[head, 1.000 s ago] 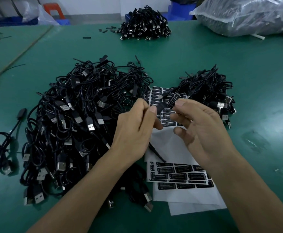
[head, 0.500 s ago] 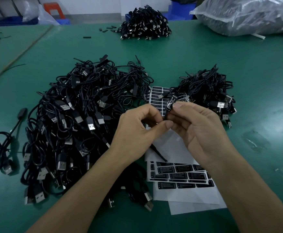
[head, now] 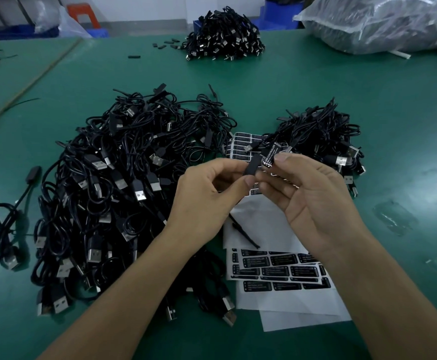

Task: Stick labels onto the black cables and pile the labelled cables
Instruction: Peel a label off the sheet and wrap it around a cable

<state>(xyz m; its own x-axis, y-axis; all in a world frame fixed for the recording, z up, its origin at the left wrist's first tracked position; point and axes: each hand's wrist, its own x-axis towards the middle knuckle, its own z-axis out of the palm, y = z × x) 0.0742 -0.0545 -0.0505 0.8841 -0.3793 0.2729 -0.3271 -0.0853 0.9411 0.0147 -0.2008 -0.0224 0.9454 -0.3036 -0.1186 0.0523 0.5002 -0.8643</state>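
Observation:
My left hand [head: 209, 198] pinches the small black controller block of a cable [head: 252, 166] between thumb and forefinger, above the label sheets. My right hand [head: 313, 201] pinches a black label with white print [head: 270, 155] right beside that block, its edge touching or nearly touching it. The held cable's wire [head: 243, 233] trails down under my left hand. A big heap of black USB cables [head: 113, 193] lies to the left. A smaller pile of cables [head: 324, 141] lies to the right, behind my right hand.
White sheets of black labels [head: 277, 274] lie on the green table [head: 407, 126] under my hands, another sheet [head: 240, 146] behind them. A single cable [head: 7, 229] lies far left. A third cable pile [head: 222, 40] and a clear plastic bag [head: 383, 22] sit at the back.
My hands closed together over the block and label, then parted slightly. The black block now sticks up from my left fingers, with the label held beside it.

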